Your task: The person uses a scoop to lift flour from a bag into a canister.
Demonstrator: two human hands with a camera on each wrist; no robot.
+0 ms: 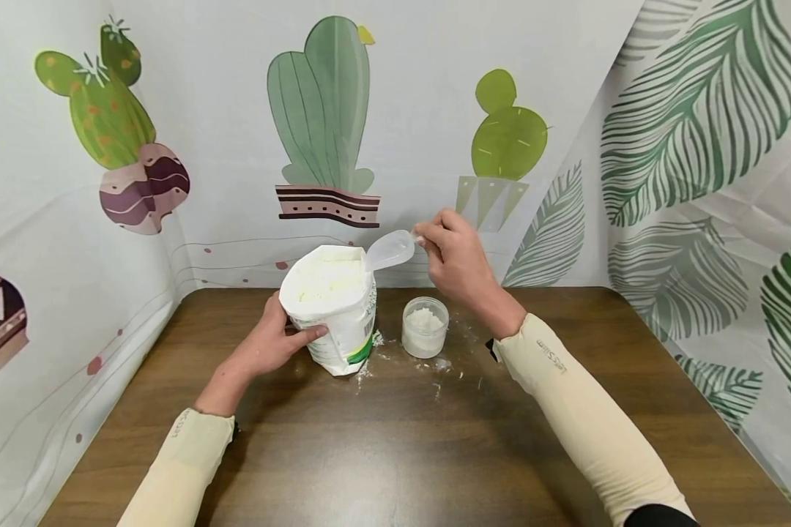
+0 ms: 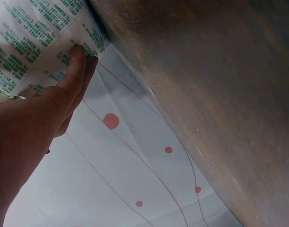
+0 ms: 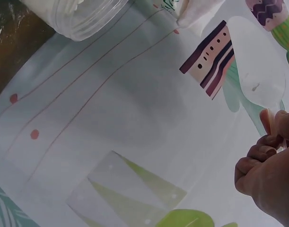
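Note:
My left hand (image 1: 273, 340) grips an open white paper bag (image 1: 343, 329) of white powder around its lower side, thumb across the front. The bag leans a little toward me, and green print covers its back in the left wrist view. My right hand (image 1: 458, 252) pinches the handle of a translucent plastic scoop (image 1: 392, 249), held up at the bag's right rim. In the right wrist view the scoop (image 3: 260, 75) looks almost bare, with a small speck in its bowl. Below and between the hands stands a clear round jar (image 1: 425, 338) with white powder heaped inside.
Spilled powder (image 1: 364, 372) dusts the brown wooden table (image 1: 382, 446) around the bag and jar. Close behind the table's far edge hangs a white cloth backdrop (image 1: 422, 110) printed with cacti and leaves, which also runs along both sides.

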